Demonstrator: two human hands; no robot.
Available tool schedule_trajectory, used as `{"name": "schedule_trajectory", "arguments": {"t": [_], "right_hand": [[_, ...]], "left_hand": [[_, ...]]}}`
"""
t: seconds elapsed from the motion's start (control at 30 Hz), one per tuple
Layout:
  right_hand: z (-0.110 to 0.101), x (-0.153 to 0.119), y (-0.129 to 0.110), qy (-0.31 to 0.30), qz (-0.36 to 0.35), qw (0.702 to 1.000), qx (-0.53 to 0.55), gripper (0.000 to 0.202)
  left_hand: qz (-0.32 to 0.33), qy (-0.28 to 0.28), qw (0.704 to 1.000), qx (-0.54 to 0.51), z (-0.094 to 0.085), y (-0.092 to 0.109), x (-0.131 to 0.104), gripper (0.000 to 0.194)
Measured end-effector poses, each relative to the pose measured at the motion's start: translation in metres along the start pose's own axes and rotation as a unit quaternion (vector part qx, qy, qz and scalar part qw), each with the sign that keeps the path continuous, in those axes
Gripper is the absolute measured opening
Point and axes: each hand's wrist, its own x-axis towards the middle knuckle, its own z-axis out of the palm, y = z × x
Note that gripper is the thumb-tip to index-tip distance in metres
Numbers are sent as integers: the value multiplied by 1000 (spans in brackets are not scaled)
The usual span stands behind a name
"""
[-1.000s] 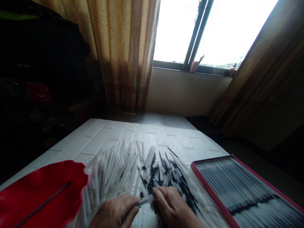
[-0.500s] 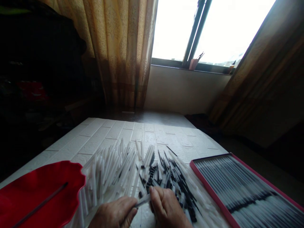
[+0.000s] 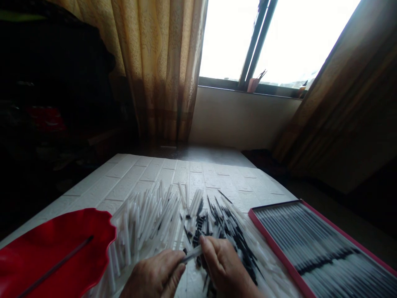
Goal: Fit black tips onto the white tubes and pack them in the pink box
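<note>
Between my two hands is a short translucent tube, like a pen barrel (image 3: pixel 192 253), tilted up to the right. My left hand (image 3: pixel 156 271) pinches its lower left end between thumb and fingers. The other end is in the closed fingers of my right hand (image 3: pixel 225 260), which hide part of it. Just beyond my hands lie small black caps (image 3: pixel 200 225) in a loose row. Thin black pointed pieces (image 3: pixel 235 227) spread out beyond and to the right of my right hand. A large heap of clear tubes (image 3: pixel 155 215) lies beyond my left hand.
At the left stands a red scalloped dish (image 3: pixel 62 223) with one dark thin stick (image 3: pixel 58 265) in it. A pink-edged box (image 3: pixel 273 244) of tightly lined-up clear and black pens sits at the right. The white brick-patterned tabletop (image 3: pixel 198 178) reaches back toward the window wall.
Both hands have moved slightly up and right with the tube still between them. The view has shifted a little; the dish and box look unchanged.
</note>
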Motion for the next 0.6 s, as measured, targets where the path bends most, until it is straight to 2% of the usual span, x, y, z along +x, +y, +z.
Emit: {"name": "schedule_trajectory", "arguments": {"t": [0.13, 0.33, 0.43, 0.6], "right_hand": [[-16, 3, 1, 13, 30, 999, 35, 58], [-35, 12, 16, 105, 57, 987, 109, 65], [-34, 12, 17, 107, 69, 973, 193, 66], [-26, 9, 7, 68, 69, 926, 366, 55]], "left_hand": [[24, 41, 999, 13, -6, 0, 1, 20], [-9, 78, 997, 14, -12, -8, 0, 21], [-23, 81, 996, -5, -12, -10, 1, 21], [-49, 64, 994, -70, -13, -5, 5, 28]]}}
